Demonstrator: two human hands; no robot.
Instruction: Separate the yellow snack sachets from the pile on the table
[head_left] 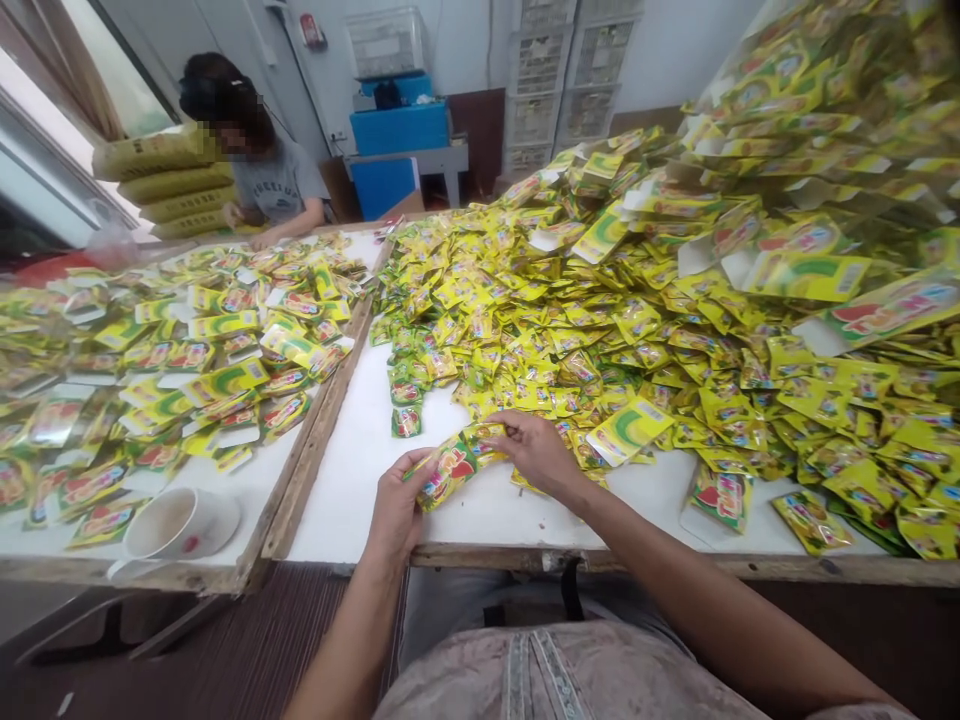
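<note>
Carton (448,474): yellow and green — red patch, pale lettering
Sachets (510,335): yellow, some green-and-yellow
Table (341,510): white top, brown edging
Cup (166,522): white — one red spot
Sacks (180,188): olive-yellow, dark print
Co-worker's shirt (276,190): grey, dark lettering

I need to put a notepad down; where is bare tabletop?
Bare: white strip bordered by the wooden divider, green packets and left hand; smaller patch between mug and divider. Crowded: yellow packet heap at right, cartons across the left table.

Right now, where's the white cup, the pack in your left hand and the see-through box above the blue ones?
White cup (201,527): head view, on its outer side.
Pack (448,474): head view, on its printed face.
See-through box (386,45): head view, on its front side.
</note>
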